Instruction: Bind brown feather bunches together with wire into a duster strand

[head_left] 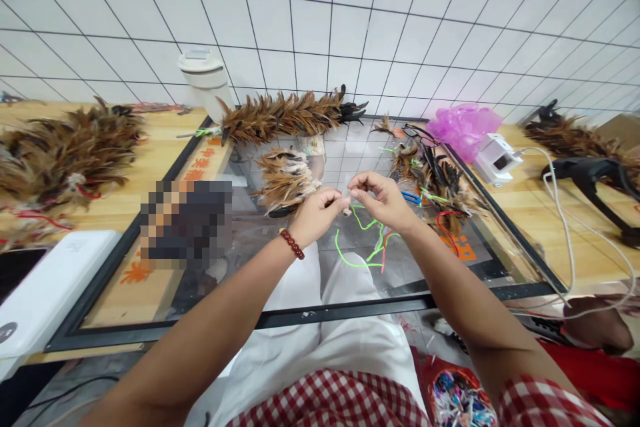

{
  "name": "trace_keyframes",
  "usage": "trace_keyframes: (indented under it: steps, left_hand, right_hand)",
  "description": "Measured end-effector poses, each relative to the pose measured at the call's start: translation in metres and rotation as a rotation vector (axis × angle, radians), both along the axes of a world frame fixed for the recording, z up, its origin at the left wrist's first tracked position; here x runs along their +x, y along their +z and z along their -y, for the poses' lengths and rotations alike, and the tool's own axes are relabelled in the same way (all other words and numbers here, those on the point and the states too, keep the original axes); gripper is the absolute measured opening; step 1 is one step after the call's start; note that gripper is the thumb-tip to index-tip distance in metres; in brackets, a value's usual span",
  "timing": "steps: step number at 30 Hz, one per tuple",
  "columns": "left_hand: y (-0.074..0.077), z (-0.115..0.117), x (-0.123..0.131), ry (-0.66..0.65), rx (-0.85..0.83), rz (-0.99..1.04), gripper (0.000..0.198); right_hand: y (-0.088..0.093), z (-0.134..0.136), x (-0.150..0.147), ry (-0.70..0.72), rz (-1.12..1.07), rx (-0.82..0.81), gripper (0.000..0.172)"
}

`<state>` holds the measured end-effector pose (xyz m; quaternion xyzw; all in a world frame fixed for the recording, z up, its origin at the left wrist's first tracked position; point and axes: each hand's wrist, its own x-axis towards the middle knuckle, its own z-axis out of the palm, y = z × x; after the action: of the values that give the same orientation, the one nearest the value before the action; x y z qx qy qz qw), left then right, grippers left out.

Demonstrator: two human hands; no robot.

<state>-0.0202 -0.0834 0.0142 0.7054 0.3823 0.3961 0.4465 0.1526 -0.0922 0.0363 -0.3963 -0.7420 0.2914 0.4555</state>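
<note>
My left hand [315, 215] and my right hand [383, 198] meet above the glass tabletop [450, 267], both pinched on a small pale item [346, 203] between the fingertips; it is too small to name. A dark bead bracelet [293, 243] sits on my left wrist. Green and red plastic cords [367, 247] lie on the glass just under my hands. A loose bundle of brown feathers [285, 180] lies beyond my left hand. A finished feather duster [287, 115] lies across the back of the glass.
A pile of feathers and coloured cords [433, 177] with blue scissors [411, 197] lies right of my hands. More brown feathers [60, 150] cover the wooden bench at left, by a white box [50, 290]. A pink bag [463, 127], white device [495, 159] and cables [560, 213] sit right.
</note>
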Motion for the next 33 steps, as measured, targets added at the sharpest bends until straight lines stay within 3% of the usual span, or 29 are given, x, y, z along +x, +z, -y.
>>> trace_keyframes:
  steps: [3,6,10,14,17,20,24,28,33]
  left_hand:
    - [0.001,0.003,-0.002,0.045,0.259,-0.356,0.026]
    - [0.001,0.010,-0.002,0.074,0.411,-0.682,0.025]
    - [0.003,0.016,-0.002,0.125,0.488,-0.847,0.025]
    - [0.004,0.014,-0.003,0.168,0.485,-0.700,0.028]
    - [0.004,0.012,-0.005,0.152,0.483,-0.551,0.028]
    - [0.004,0.013,-0.006,0.111,0.486,-0.474,0.028]
    - [0.003,0.012,-0.005,0.075,0.416,-0.352,0.032]
    - [0.001,0.007,-0.001,0.043,0.201,-0.016,0.036]
    - [0.002,0.005,0.004,0.096,-0.254,0.377,0.037]
  right_hand:
    - [-0.007,0.000,-0.003,0.044,0.010,-0.156,0.016]
    - [-0.010,-0.001,-0.006,0.065,-0.009,-0.343,0.019]
    - [-0.001,0.001,-0.005,0.157,-0.182,-0.462,0.025]
    - [0.008,-0.001,0.000,0.089,-0.417,-0.415,0.030]
    - [0.004,-0.004,-0.001,0.012,-0.380,-0.406,0.036]
    - [-0.003,-0.006,-0.007,0.052,-0.320,-0.449,0.035]
    - [-0.006,-0.004,-0.013,0.099,-0.336,-0.345,0.028]
    - [-0.002,0.000,-0.012,0.085,-0.317,-0.269,0.029]
    - [-0.001,-0.002,-0.009,0.023,-0.235,-0.102,0.028]
